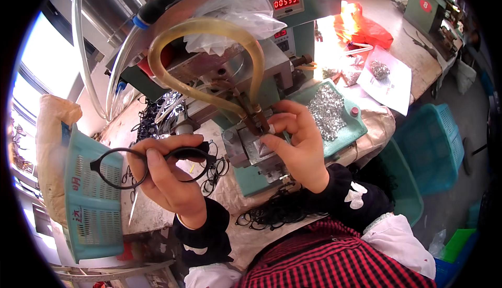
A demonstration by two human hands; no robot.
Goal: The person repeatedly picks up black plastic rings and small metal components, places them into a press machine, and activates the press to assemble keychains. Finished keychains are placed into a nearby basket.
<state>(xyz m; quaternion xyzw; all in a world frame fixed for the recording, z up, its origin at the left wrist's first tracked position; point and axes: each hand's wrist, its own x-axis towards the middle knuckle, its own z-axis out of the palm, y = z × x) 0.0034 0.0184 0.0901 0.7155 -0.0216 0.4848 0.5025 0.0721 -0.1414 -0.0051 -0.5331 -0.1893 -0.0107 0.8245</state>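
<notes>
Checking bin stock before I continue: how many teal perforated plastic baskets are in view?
3: one teal perforated plastic basket left of the left hand, two more on the floor at right. Others may be hidden.

The frame is glossy black plastic, smooth. The block looks like dull grey metal, and the hose like yellowed translucent rubber or plastic (hard to tell which). The basket is matt teal plastic, perforated; the sleeves are black cloth.

My left hand covering the middle of the black eyeglass frame, my right hand hiding whatever my fingertips pinch beside the machine's metal block, its small parts too tiny to tell.
</notes>
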